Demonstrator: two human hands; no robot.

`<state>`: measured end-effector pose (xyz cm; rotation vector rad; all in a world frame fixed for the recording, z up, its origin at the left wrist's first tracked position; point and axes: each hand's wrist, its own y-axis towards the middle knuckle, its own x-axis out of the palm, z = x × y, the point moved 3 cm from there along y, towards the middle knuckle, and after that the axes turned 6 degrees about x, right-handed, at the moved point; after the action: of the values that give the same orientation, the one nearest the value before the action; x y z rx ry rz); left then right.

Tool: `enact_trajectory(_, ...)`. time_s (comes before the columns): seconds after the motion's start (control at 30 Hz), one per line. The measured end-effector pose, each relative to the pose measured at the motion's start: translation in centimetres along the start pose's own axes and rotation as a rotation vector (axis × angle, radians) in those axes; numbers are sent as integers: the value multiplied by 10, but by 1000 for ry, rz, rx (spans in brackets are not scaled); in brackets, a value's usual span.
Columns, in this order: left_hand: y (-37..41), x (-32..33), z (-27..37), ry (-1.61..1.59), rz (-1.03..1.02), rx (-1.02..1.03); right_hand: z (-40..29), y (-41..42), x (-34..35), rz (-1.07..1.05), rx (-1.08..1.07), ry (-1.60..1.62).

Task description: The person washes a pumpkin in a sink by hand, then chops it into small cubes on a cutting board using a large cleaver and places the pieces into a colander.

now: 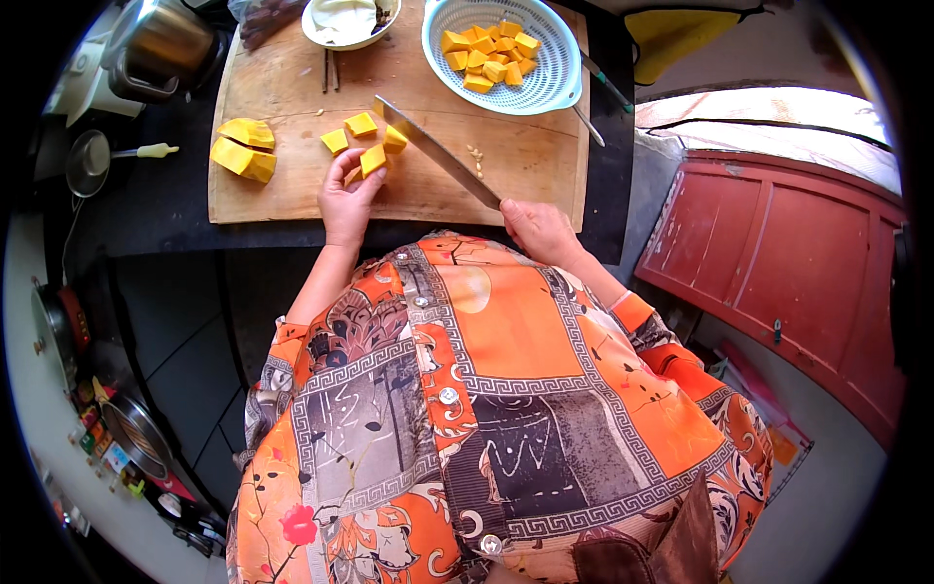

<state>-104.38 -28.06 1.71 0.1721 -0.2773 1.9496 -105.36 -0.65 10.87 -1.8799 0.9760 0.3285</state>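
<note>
My left hand (349, 190) grips a chunk of pumpkin (373, 158) between thumb and fingers, low over the wooden cutting board (292, 193). In my right hand (541, 228) is the handle of a wide-bladed kitchen knife (445, 157), its blade slanting up and left across the board. The blade's tip end lies close to another pumpkin chunk (395, 139). Two more cut pieces, one pumpkin piece (360, 124) and a second pumpkin piece (334, 141), rest just beyond my left fingers. Larger pumpkin wedges (244, 151) sit at the board's left side.
A light-blue colander (558, 80) with several pumpkin cubes stands at the back right. A white bowl (350, 40), chopsticks (330, 71) and a plastic bag (264, 22) are at the back. Pumpkin seeds (476, 160) lie right of the blade. An electric kettle (164, 47) and a small strainer (89, 164) are left.
</note>
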Motion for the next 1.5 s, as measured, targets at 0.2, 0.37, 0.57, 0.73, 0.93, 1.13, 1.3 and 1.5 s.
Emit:
enact_trajectory(0.2, 17, -15, -5, -179, 56, -174, 1, 2, 2, -24, -17, -33)
enact_trajectory(0.37, 27, -26, 1, -442, 86, -294, 1, 2, 2, -37, -20, -77)
enact_trajectory(0.57, 27, -38, -3, -454, -32, -343, 0, 5, 0, -55, 17, -113)
enact_trajectory(0.73, 26, -38, -3, -408, -182, -359, 2, 9, -1, -73, 51, -145)
enact_trajectory(0.93, 27, -59, -2, -268, 40, -217, 5, 4, 1, -21, 30, -147)
enact_trajectory(1.13, 3, -77, -13, -51, 214, -63, 4, 1, -1, -68, -33, -75)
enact_trajectory(1.3, -14, -51, 23, 912, 297, 355, 5, 0, 0, -70, -38, -130)
enact_trajectory(1.5, -32, -40, -1, 960, -27, 555, 7, 2, -3, -91, -79, -198)
